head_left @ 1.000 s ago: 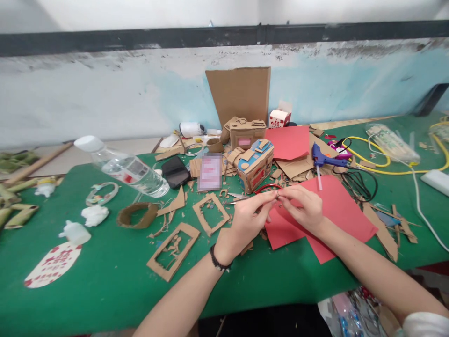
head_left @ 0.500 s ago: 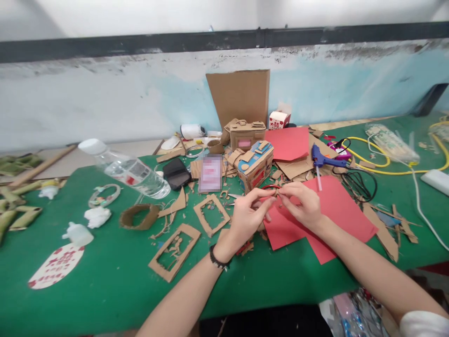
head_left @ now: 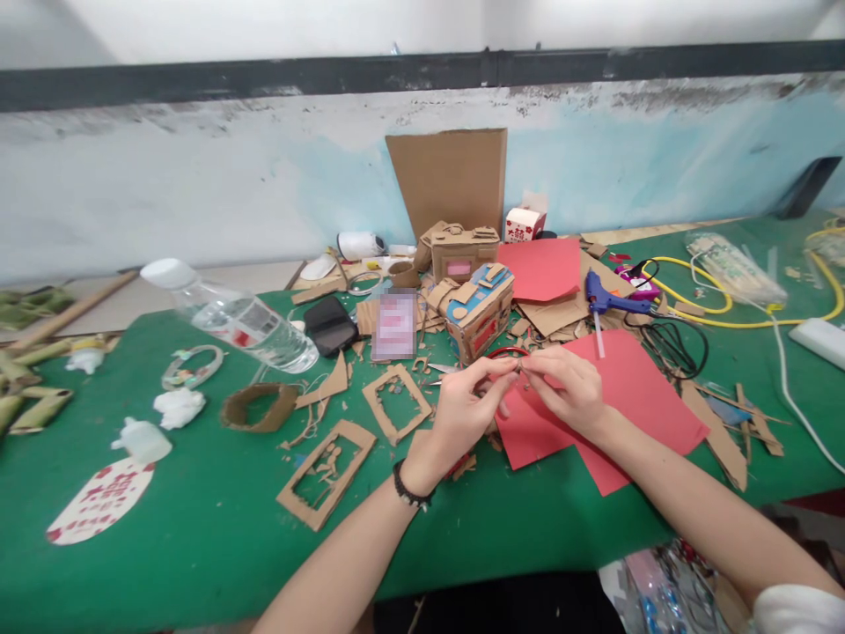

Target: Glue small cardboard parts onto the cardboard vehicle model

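Far left, a clear plastic bottle with a white cap (head_left: 247, 326) leans at a slant. To its right, a brown ring-shaped band (head_left: 283, 412) rests on the green table surface (head_left: 217, 546), with two flat, rectangular cardboard frames (head_left: 343, 480) beyond it. A pair of metal scissors (head_left: 444, 368) lies just beside the left hand (head_left: 455, 414).

Left hand: thumb and forefinger pinched together on a small piece (head_left: 520, 364), other fingers curled beneath. The piece sits between the two sets of fingertips, mostly hidden; its material and shape cannot be told. Behind it stands a cardboard box with a blue top (head_left: 485, 321), near but apart. Right hand (head_left: 571, 387): thumb and forefinger closed on the piece from the opposite side, above the red paper sheets (head_left: 634, 405).

Further right, a blue-violet glue gun (head_left: 613, 302) lies with its pale stick pointing toward the sheets, and a black cable (head_left: 690, 357) is coiled beside it.

Assessment: fine work of this kind calls for light, even pressure. One hand should steady the piece while the other makes small adjustments; hard squeezing could bend or drop it. Forearms are best kept low and steady, with fingers clear of the scissor blades.
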A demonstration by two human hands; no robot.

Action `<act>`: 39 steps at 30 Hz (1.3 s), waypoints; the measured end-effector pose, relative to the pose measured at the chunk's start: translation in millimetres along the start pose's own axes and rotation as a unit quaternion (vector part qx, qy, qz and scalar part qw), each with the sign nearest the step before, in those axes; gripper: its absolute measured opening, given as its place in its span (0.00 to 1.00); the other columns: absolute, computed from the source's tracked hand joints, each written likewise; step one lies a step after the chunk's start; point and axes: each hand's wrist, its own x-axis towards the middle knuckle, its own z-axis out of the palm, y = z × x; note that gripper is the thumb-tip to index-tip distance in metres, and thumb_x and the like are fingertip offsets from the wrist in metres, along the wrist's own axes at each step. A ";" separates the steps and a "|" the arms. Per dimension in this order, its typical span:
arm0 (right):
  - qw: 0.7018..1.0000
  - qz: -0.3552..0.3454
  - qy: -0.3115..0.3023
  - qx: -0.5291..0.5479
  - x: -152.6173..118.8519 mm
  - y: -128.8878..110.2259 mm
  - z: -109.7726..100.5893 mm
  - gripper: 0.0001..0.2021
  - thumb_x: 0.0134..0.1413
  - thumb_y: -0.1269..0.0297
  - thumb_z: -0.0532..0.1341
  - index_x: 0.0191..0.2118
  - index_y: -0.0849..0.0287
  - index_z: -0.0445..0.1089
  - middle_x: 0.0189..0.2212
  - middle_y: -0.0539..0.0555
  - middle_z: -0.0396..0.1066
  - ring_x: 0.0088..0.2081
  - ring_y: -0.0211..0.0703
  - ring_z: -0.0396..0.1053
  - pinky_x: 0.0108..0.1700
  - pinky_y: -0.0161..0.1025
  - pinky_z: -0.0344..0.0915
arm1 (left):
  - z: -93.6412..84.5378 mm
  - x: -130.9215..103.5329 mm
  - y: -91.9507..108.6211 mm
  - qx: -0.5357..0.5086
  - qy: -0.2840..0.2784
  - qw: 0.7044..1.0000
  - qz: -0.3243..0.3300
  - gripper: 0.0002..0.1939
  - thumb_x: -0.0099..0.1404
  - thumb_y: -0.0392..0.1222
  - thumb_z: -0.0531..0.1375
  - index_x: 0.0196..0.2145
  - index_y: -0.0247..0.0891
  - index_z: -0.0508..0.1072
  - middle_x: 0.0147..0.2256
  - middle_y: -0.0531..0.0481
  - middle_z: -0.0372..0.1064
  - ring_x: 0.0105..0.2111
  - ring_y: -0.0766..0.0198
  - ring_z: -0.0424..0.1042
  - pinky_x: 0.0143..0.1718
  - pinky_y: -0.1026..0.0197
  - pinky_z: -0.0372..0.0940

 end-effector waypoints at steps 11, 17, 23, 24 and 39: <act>1.000 0.006 -0.011 0.010 -1.1 3.1 -1.1 0.16 0.70 0.76 0.65 0.57 0.52 0.76 0.44 0.58 0.82 0.44 0.45 0.83 0.43 0.39 0.83 | -6.1 0.8 10.2 0.040 -0.027 0.998 -0.030 0.20 0.75 0.45 0.68 0.62 0.41 0.81 0.48 0.43 0.87 0.21 0.67 0.81 0.27 0.66 0.78; 1.000 0.014 -0.012 0.016 -1.2 2.7 1.1 0.14 0.71 0.76 0.64 0.55 0.52 0.76 0.44 0.57 0.82 0.43 0.44 0.83 0.42 0.39 0.82 | -6.6 0.6 8.6 0.081 -0.016 0.997 0.005 0.14 0.75 0.44 0.68 0.56 0.40 0.85 0.27 0.52 0.83 0.19 0.65 0.79 0.25 0.66 0.76; 0.999 0.024 -0.001 0.025 -2.9 2.6 2.8 0.15 0.70 0.75 0.64 0.56 0.51 0.76 0.44 0.56 0.82 0.43 0.45 0.83 0.42 0.40 0.82 | -6.2 -0.3 7.9 0.109 -0.004 0.993 0.055 0.13 0.75 0.41 0.69 0.55 0.41 0.85 0.29 0.53 0.84 0.19 0.68 0.78 0.26 0.68 0.75; 0.999 0.025 0.000 0.026 -3.1 2.5 3.0 0.15 0.70 0.75 0.64 0.56 0.51 0.76 0.44 0.57 0.82 0.43 0.45 0.83 0.42 0.40 0.82 | -6.1 -0.6 7.3 0.107 -0.003 0.993 0.058 0.14 0.75 0.41 0.69 0.56 0.41 0.84 0.33 0.51 0.86 0.19 0.69 0.79 0.26 0.68 0.76; 0.997 0.042 0.022 0.053 1.0 -3.9 2.8 0.13 0.69 0.77 0.65 0.53 0.52 0.76 0.43 0.56 0.82 0.43 0.44 0.83 0.44 0.40 0.83 | -5.7 1.4 10.0 0.156 0.000 0.974 0.166 0.12 0.77 0.39 0.67 0.56 0.41 0.83 0.29 0.55 0.84 0.19 0.71 0.78 0.27 0.71 0.74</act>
